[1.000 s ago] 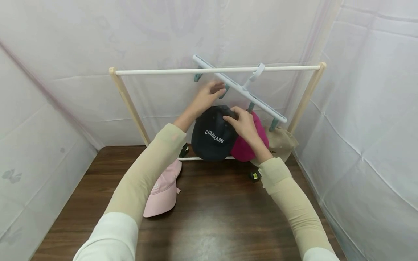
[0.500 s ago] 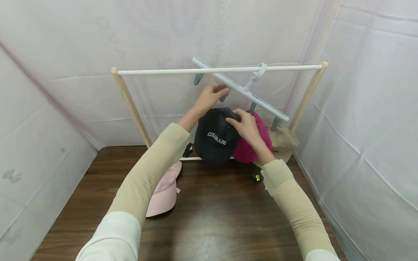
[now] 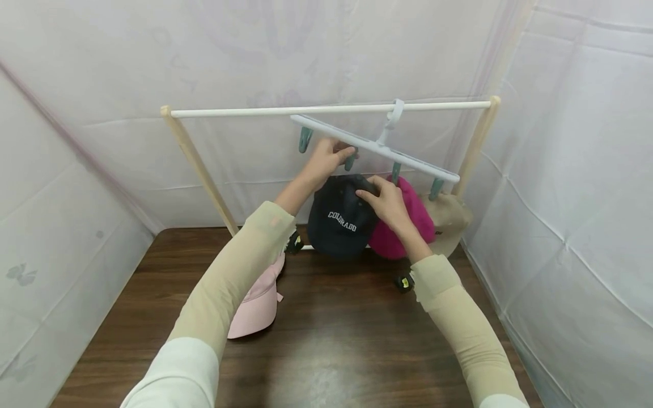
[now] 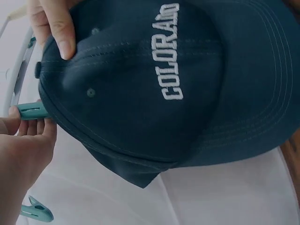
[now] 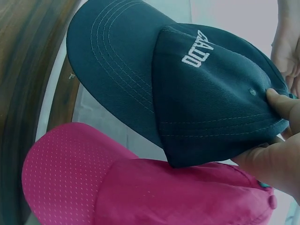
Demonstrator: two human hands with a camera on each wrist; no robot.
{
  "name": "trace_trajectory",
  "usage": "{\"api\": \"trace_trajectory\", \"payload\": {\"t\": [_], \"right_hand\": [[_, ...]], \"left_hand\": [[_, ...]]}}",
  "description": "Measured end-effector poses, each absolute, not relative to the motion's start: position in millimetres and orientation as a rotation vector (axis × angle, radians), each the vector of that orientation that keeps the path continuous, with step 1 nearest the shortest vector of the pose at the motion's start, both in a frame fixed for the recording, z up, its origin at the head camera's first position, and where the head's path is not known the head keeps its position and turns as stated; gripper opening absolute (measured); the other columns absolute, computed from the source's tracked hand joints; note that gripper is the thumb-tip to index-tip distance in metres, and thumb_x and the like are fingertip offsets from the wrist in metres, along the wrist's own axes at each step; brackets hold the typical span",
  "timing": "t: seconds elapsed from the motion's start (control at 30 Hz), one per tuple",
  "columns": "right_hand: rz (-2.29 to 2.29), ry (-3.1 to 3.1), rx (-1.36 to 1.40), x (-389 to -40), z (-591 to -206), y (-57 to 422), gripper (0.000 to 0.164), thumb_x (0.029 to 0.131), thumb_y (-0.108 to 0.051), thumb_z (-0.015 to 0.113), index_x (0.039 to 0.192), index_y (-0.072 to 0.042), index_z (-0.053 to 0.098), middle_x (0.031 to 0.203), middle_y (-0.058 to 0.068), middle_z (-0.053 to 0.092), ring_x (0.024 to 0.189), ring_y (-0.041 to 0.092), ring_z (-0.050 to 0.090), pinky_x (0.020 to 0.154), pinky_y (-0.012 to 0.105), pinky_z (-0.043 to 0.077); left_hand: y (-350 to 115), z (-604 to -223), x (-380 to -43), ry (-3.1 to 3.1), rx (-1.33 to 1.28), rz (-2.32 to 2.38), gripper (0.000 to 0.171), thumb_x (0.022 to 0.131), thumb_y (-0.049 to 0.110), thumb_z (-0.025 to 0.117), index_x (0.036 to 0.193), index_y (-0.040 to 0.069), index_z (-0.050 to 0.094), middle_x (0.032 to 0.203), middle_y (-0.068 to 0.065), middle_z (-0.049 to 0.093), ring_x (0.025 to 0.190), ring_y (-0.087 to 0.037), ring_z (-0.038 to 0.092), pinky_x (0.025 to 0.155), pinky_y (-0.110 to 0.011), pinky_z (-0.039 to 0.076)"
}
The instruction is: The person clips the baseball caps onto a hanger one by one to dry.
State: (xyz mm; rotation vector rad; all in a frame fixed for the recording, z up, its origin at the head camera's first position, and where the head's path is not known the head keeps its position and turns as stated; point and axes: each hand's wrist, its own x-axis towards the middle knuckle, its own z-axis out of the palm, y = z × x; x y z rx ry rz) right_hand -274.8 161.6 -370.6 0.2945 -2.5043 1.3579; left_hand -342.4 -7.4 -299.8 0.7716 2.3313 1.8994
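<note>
A dark navy cap (image 3: 331,195) with COLORADO lettering hangs brim down from my right hand (image 3: 388,201), whose thumb and fingers pinch the top of its crown. Just left of and above it, my left hand (image 3: 324,161) pinches a teal clip (image 4: 33,110) on the pale blue hanger (image 3: 369,146). The clip's tip lies at the crown's edge; whether it grips the cloth is hidden. Behind the right hand a magenta cap (image 3: 390,241) hangs from another clip (image 3: 395,171). A beige cap (image 3: 449,212) hangs at the hanger's right end. The leftmost clip (image 3: 305,139) holds nothing.
The hanger hooks over the white rail (image 3: 245,112) of a rack with wooden legs (image 3: 199,164). A pink cap (image 3: 257,311) lies on the dark wooden table (image 3: 326,351), partly behind the left sleeve. Small black objects (image 3: 405,283) sit near the rack's base. White cloth surrounds the table.
The hanger's left end has dropped, so it tilts less. My left hand has come down slightly with its clip, while the right hand and navy cap have shifted a little right and down.
</note>
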Motion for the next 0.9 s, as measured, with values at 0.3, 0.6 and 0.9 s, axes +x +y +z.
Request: {"api": "trace_trajectory", "payload": {"t": [0.3, 0.6, 0.9], "right_hand": [[1.353, -2.517, 0.263, -273, -378, 165, 0.024, 0.088, -0.03, 0.068, 0.105, -0.014, 0.066, 0.096, 0.004, 0.068, 0.085, 0.019, 0.059, 0.075, 0.036, 0.048], [1.354, -2.505, 0.252, -273, -380, 167, 0.025, 0.088, -0.032, 0.068, 0.105, -0.014, 0.066, 0.098, 0.003, 0.068, 0.084, 0.019, 0.058, 0.074, 0.035, 0.047], [1.362, -2.483, 0.26, -274, -382, 165, 0.023, 0.088, -0.03, 0.068, 0.103, -0.013, 0.066, 0.097, 0.003, 0.069, 0.088, 0.018, 0.061, 0.076, 0.036, 0.048]], "left_hand": [[-1, -308, -332, 2.22, 0.658, 2.085, 0.021, 0.095, 0.007, 0.055, 0.113, -0.003, 0.059, 0.104, -0.02, 0.065, 0.1, -0.025, 0.063, 0.088, -0.033, 0.051], [0, -310, -328, 2.177, 0.604, 2.112, 0.022, 0.095, 0.008, 0.056, 0.113, -0.004, 0.061, 0.103, -0.021, 0.065, 0.099, -0.024, 0.064, 0.086, -0.033, 0.052], [-4, -308, -325, 2.149, 0.603, 2.129, 0.023, 0.094, 0.007, 0.056, 0.114, -0.005, 0.06, 0.107, -0.022, 0.064, 0.1, -0.027, 0.065, 0.087, -0.034, 0.052]]}}
